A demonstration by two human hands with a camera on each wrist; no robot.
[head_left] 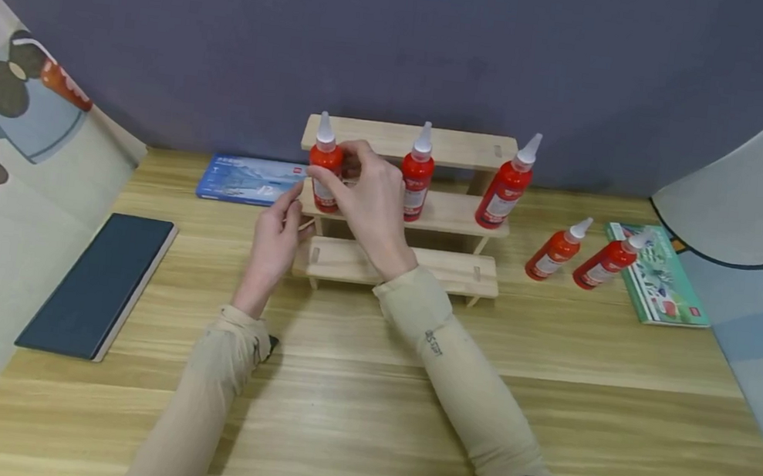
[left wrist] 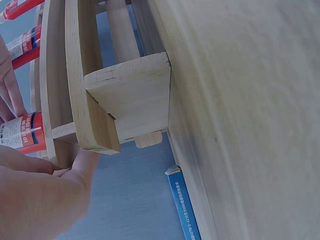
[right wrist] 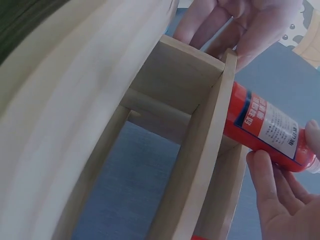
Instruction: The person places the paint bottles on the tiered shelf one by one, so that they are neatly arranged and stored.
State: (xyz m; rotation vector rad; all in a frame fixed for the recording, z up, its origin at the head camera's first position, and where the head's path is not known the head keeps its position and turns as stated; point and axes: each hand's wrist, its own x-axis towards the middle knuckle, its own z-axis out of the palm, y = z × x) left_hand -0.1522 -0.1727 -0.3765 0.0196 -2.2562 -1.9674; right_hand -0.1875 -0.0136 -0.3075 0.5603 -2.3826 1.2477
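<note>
The fingers [head_left: 361, 148] and thumb of the right hand [head_left: 375, 195] are closing around one red bottle [head_left: 325, 158], which is standing at the left end of the middle tier of the wooden rack [head_left: 448, 272]. The fingers of the left hand [head_left: 272, 242], just below and left of it, are bending round the rack's end and gripping it. Five bottles are showing in all: beside the right fingers, a second [head_left: 417, 176] and a third [head_left: 505, 195] are sharing that tier; well to their right, two more [head_left: 554, 255] [head_left: 605, 265] are standing on the table [head_left: 364, 407]. Each is wearing one white, cone-shaped nozzle over a smooth, round body. Three pale, straight-grained boards are forming the rack's steps. Left of the left fingers, one blue flat pack [head_left: 248, 180] and one dark notebook [head_left: 97, 286] are lying; far right, one green book [head_left: 666, 287] is lying.
</note>
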